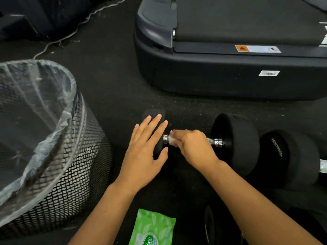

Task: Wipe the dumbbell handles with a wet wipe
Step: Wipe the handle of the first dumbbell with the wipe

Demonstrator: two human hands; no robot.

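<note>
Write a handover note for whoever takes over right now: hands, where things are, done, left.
Left hand: open, fingers straight, resting on the left weight of the black dumbbell with the chrome handle, steadying it.
Right hand: grips the white wet wipe wrapped round that handle, near its left end.
Things: the dumbbell lies on the black floor; a second black dumbbell lies beside it on the right. The green wipe pack is near you; the black mesh bin with a clear liner stands on the left.
Done: wiping of the first handle is under way.
Left: finish this handle, probably wipe the second, bin the wipe.
</note>
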